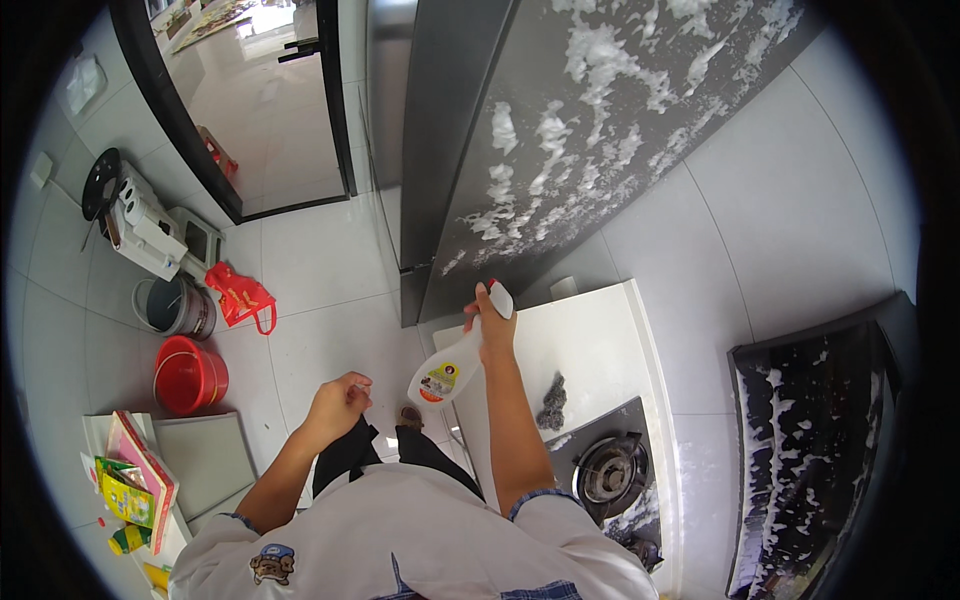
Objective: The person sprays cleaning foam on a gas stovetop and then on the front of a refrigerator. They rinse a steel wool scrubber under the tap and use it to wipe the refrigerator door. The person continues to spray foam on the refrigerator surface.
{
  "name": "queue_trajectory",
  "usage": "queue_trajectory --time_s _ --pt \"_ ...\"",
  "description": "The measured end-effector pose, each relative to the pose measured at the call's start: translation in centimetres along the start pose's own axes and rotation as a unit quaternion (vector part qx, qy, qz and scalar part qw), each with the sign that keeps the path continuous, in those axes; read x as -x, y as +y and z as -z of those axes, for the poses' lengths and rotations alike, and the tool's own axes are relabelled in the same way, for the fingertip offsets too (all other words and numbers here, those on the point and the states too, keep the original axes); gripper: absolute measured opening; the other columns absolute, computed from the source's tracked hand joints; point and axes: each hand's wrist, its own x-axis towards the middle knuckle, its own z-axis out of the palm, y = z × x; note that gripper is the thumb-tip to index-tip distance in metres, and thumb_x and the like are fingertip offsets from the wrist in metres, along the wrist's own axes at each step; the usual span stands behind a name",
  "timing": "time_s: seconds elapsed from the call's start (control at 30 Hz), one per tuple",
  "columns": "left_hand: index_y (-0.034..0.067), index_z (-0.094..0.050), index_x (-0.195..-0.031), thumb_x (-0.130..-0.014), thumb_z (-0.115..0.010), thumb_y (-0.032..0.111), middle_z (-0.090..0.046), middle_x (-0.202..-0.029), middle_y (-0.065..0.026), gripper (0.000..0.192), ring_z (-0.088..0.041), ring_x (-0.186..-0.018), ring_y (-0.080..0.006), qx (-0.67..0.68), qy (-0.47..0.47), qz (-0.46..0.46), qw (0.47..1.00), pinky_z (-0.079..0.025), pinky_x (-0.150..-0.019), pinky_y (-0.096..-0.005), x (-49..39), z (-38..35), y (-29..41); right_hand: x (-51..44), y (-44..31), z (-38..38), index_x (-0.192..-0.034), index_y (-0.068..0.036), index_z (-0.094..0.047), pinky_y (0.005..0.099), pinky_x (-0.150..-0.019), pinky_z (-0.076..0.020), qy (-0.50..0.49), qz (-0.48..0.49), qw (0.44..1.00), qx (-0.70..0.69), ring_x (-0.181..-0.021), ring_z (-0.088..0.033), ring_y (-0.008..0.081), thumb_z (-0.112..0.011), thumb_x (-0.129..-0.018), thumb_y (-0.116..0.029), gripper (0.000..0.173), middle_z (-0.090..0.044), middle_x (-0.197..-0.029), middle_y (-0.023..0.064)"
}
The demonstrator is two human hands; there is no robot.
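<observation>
My right hand [495, 319] is closed round the neck and trigger head of a white spray bottle [442, 375], which hangs beside the counter edge. In front of it, white foam [555, 142] covers much of the grey side panel of a refrigerator [469, 217]. My left hand [341, 405] is held over the floor at waist height, fingers curled; whether it holds something small cannot be told. A dark scouring pad [553, 403] lies on the white countertop [592, 337], near a gas stove [611, 480] with foam on it.
A black range hood [806, 450] streaked with foam is on the right wall. To the left stand a red bucket [189, 375], a grey bucket [180, 307] and a red bag [241, 296]. A low cabinet [206, 457] bears packets and a box. A black-framed glass door [262, 112] is ahead.
</observation>
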Motion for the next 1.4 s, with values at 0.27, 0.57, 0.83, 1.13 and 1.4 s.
queue_trajectory --time_s 0.27,0.57,0.83,1.13,1.4 --pt "-0.006 -0.066 -0.112 -0.094 -0.059 0.003 -0.074 -0.087 -0.0124 0.021 -0.075 -0.081 -0.0212 -0.009 0.004 -0.012 1.0 -0.058 -0.075 -0.0316 -0.1 -0.1 0.2 -0.5 -4.9 -2.2 -0.132 -0.003 -0.062 0.0308 -0.044 -0.0448 -0.028 0.06 0.993 0.094 -0.044 -0.052 0.0139 -0.077 -0.095 -0.031 0.049 -0.056 -0.061 0.0026" --pt "-0.005 -0.066 -0.113 -0.094 -0.059 0.004 -0.075 -0.086 -0.0131 0.022 -0.074 -0.079 -0.0206 -0.025 -0.004 -0.012 1.0 -0.057 -0.075 -0.0311 -0.6 0.1 0.7 2.3 -9.3 -3.5 -0.119 0.0 -0.066 0.0308 -0.043 -0.0412 -0.074 0.107 0.987 0.094 -0.045 -0.052 0.0141 -0.077 -0.094 -0.029 0.04 -0.058 -0.063 0.0038" --pt "-0.007 -0.064 -0.115 -0.095 -0.055 0.002 -0.074 -0.086 -0.0128 0.023 -0.073 -0.079 -0.018 -0.027 -0.015 -0.008 0.999 -0.057 -0.076 -0.0296 -0.9 0.2 1.3 2.8 -9.5 -3.2 -0.107 -0.001 -0.068 0.0307 -0.043 -0.0408 -0.081 0.092 0.988 0.097 -0.045 -0.052 0.0148 -0.077 -0.093 -0.026 0.03 -0.064 -0.069 0.0067" --pt "-0.005 -0.066 -0.113 -0.094 -0.059 0.002 -0.075 -0.087 -0.0144 0.022 -0.076 -0.082 -0.0223 -0.027 -0.005 -0.005 1.0 -0.058 -0.076 -0.0321 -0.9 0.8 0.2 -4.3 -10.5 5.8 -0.103 0.001 -0.064 0.0341 -0.038 -0.0457 0.155 0.103 0.982 0.025 -0.041 -0.054 0.0199 -0.073 -0.094 -0.022 0.026 -0.058 -0.06 0.0084" --pt "-0.005 -0.066 -0.112 -0.094 -0.057 0.002 -0.075 -0.087 -0.0137 0.021 -0.076 -0.082 -0.0213 -0.03 -0.018 -0.001 0.999 -0.058 -0.076 -0.0315 -1.1 0.5 0.1 -7.5 -12.8 11.9 -0.128 0.004 -0.059 0.0358 -0.037 -0.0429 0.24 0.1 0.966 -0.006 -0.04 -0.052 0.02 -0.072 -0.093 -0.017 0.043 -0.065 -0.07 0.0144"
